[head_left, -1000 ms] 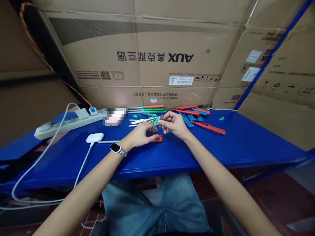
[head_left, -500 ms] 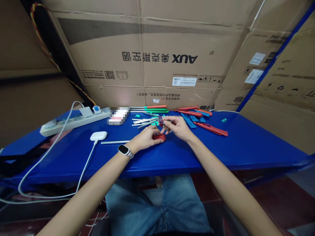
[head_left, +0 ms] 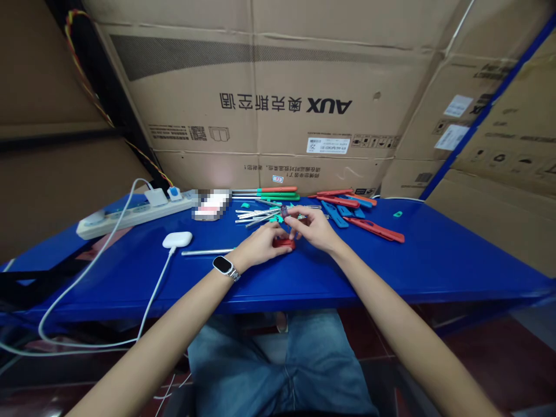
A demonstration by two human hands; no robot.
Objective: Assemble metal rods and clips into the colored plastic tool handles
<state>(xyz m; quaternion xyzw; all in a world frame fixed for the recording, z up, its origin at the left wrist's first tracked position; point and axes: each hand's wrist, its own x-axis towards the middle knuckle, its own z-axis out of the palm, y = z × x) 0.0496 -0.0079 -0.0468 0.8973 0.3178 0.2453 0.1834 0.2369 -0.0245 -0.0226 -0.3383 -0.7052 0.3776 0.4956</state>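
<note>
My left hand (head_left: 263, 246) rests on the blue table, its fingers closed around a red plastic handle (head_left: 284, 244) shaped like a utility knife body. A silver metal strip (head_left: 207, 252) lies to the left of that hand; whether it joins the red handle is hidden. Just above and to the right, my right hand (head_left: 310, 226) pinches a small purple see-through piece (head_left: 284, 212), its fingertips close to the red handle. Behind the hands lie loose silver metal strips (head_left: 256, 214) and small green plastic parts (head_left: 275, 218), partly covered by my fingers.
Red (head_left: 377, 230) and blue handles (head_left: 333, 214) lie in a pile at right. Long pieces with green (head_left: 280, 196) and orange handles line the back, against a cardboard wall (head_left: 195, 69). At left are a power strip (head_left: 130, 220), a white charging case (head_left: 177, 239) and its cable.
The whole view has shifted slightly. Both hands keep their grips in nearly the same place, with only a small movement of the right fingers.
</note>
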